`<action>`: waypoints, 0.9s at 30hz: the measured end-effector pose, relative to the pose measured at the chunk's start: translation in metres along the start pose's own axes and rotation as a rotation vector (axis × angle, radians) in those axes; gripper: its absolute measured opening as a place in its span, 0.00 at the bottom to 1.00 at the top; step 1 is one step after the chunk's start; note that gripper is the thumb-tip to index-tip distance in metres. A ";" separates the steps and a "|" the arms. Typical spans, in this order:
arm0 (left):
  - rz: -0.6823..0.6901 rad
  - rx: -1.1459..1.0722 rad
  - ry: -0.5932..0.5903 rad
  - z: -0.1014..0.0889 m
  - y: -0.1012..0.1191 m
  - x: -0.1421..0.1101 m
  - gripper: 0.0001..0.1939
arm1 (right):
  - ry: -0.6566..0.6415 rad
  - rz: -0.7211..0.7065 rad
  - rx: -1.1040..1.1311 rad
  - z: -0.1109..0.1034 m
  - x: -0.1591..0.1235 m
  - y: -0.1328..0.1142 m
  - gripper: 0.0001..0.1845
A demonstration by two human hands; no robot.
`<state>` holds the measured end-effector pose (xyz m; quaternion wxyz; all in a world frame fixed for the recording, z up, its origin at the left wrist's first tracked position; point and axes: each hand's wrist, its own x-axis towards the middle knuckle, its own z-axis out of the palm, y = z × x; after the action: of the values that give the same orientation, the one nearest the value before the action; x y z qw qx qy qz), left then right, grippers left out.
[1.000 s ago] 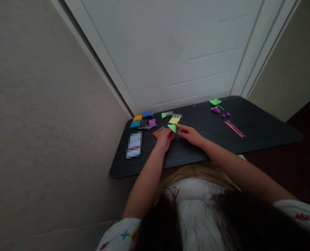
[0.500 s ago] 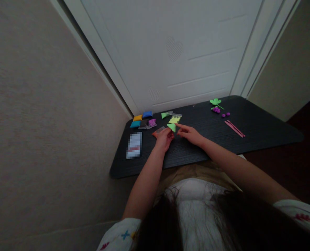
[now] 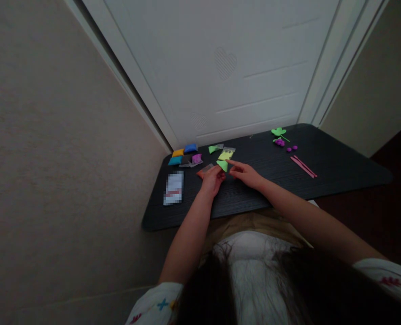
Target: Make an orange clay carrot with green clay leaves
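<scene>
My left hand (image 3: 214,179) is closed on a thin, light green piece of modelling clay (image 3: 222,165), shaped roughly like a fan or triangle and held just above the table. My right hand (image 3: 248,175) is beside it, its index finger stretched out so the tip meets the upper right edge of the clay. The thumb of that hand is apart from the index finger, and its other fingers are bent. Partly behind my left hand lies a red-orange clay packet (image 3: 203,172). A pale yellow packet (image 3: 226,154) and an opened green packet (image 3: 216,148) lie just beyond the clay.
On the dark table (image 3: 268,198), blue (image 3: 191,147), orange (image 3: 178,153), teal (image 3: 175,160), black and purple (image 3: 197,159) packets sit at left, near a blurred-out card (image 3: 174,188). At right are a green clay flower (image 3: 278,132), purple balls (image 3: 279,142) and pink tools (image 3: 303,166).
The green clay piece has shifted and tilted slightly in my left hand. My right index fingertip stays at its edge, with hardly any movement in either arm.
</scene>
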<state>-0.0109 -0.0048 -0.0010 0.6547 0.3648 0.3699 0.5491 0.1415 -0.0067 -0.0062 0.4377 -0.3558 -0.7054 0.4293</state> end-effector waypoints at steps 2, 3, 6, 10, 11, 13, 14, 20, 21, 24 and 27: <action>-0.007 -0.004 0.002 0.000 0.000 0.000 0.09 | -0.014 0.006 -0.004 0.000 0.000 0.002 0.28; -0.011 -0.005 0.004 0.000 0.000 0.000 0.09 | -0.018 0.008 -0.004 0.000 0.001 0.002 0.28; -0.014 0.001 0.007 0.000 0.001 0.000 0.09 | -0.016 0.019 -0.015 0.000 0.002 0.003 0.27; -0.004 0.040 -0.016 0.001 0.000 -0.002 0.09 | 0.044 0.024 -0.011 -0.001 0.002 -0.003 0.25; 0.000 0.055 -0.027 0.002 0.000 -0.002 0.08 | 0.057 0.024 0.002 -0.002 0.002 -0.005 0.25; 0.000 0.085 -0.049 0.003 0.000 -0.002 0.08 | 0.063 0.031 0.024 -0.003 0.002 -0.009 0.24; 0.000 0.096 -0.058 0.003 -0.001 -0.002 0.08 | 0.061 0.037 0.031 -0.003 0.002 -0.010 0.23; 0.023 0.112 -0.056 0.005 0.000 -0.003 0.11 | 0.093 0.064 0.115 -0.005 0.004 -0.006 0.20; 0.035 0.117 -0.054 0.005 0.001 -0.003 0.12 | 0.103 0.075 0.146 -0.006 0.004 -0.005 0.21; 0.106 0.189 -0.047 0.005 0.001 -0.004 0.13 | 0.127 0.113 0.254 -0.007 0.005 -0.003 0.21; 0.214 0.325 -0.022 0.005 0.000 -0.004 0.14 | 0.120 0.149 0.329 -0.009 0.005 -0.002 0.21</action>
<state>-0.0072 -0.0087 0.0015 0.5291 0.5088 0.4057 0.5447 0.1478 -0.0006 -0.0002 0.4984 -0.3558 -0.5700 0.5479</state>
